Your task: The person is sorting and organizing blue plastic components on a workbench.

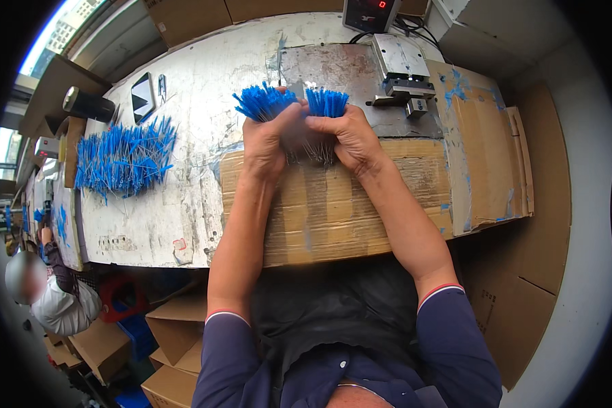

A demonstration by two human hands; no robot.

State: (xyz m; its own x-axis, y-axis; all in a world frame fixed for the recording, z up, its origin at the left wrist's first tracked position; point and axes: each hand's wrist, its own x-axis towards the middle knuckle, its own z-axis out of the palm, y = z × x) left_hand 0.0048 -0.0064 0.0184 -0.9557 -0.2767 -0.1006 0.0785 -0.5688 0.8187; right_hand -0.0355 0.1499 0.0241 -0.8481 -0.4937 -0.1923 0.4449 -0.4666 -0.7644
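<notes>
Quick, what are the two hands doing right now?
Left hand: closed around a bunch of blue-tipped wire brushes.
Right hand: closed around a second bunch of blue-tipped brushes.

Left hand [265,139], right hand [347,136] grip blue-tipped wire bundle [292,102] over cardboard sheet [333,204].

Head-worn fisheye, close above workbench [183,204], facing down

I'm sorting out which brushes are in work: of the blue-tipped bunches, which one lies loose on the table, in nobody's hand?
The spread-out pile of blue brushes at the table's left side. The other two bunches stand upright, one gripped in the left hand, one in the right hand.
</notes>
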